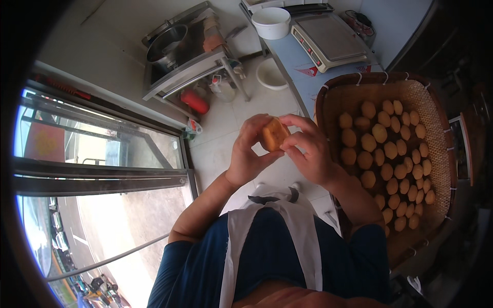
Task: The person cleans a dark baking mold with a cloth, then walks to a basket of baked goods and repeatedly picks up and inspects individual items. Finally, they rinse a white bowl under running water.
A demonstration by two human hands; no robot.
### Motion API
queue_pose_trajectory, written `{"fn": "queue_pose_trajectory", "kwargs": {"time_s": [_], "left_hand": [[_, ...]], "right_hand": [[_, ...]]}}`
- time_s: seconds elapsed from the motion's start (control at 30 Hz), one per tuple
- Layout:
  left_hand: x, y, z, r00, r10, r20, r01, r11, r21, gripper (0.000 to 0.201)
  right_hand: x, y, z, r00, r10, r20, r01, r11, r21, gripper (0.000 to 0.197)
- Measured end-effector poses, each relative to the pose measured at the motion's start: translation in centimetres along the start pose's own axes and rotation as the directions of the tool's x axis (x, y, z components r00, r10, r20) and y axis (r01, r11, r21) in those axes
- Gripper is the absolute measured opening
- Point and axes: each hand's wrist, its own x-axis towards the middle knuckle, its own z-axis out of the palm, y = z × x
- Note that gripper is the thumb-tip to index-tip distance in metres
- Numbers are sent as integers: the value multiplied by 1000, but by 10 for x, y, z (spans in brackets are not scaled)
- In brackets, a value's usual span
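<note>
A golden-brown piece that looks like a round baked pastry (275, 134) is held up in front of my chest, with darker marks on its face. My left hand (245, 154) grips its left side between curved fingers and thumb. From the right, my right hand (312, 154) pinches its edge with thumb and fingertips. Just right of that hand is a large woven basket (446, 149) with a dark rim, where several similar round brown pastries (379, 133) lie spread out.
Beyond the basket, a blue-topped counter (298, 77) bears a flat weighing scale (328, 41) and a white tub (271, 23). A white basin (272, 74) sits on the tiled floor. At the back left stands a metal sink (169, 46) with a red cylinder (194, 101) below. Glass door panels (97, 138) line the left.
</note>
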Motion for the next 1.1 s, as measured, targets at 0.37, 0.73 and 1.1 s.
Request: {"fn": "queue_pose_trajectory", "kwargs": {"time_s": [0.37, 0.73, 1.1], "left_hand": [[-1, -3, 2, 1000, -7, -12, 7, 1000, 19, 73], [-3, -1, 4, 999, -34, -16, 33, 999, -20, 71], [-5, -1, 4, 999, -1, -43, 3, 999, 37, 72]], "right_hand": [[0, -1, -1, 1000, 2, -17, -2, 1000, 4, 27], [-5, 3, -4, 999, -38, 23, 37, 999, 11, 22], [-5, -4, -2, 995, 92, 26, -93, 995, 22, 35]]}}
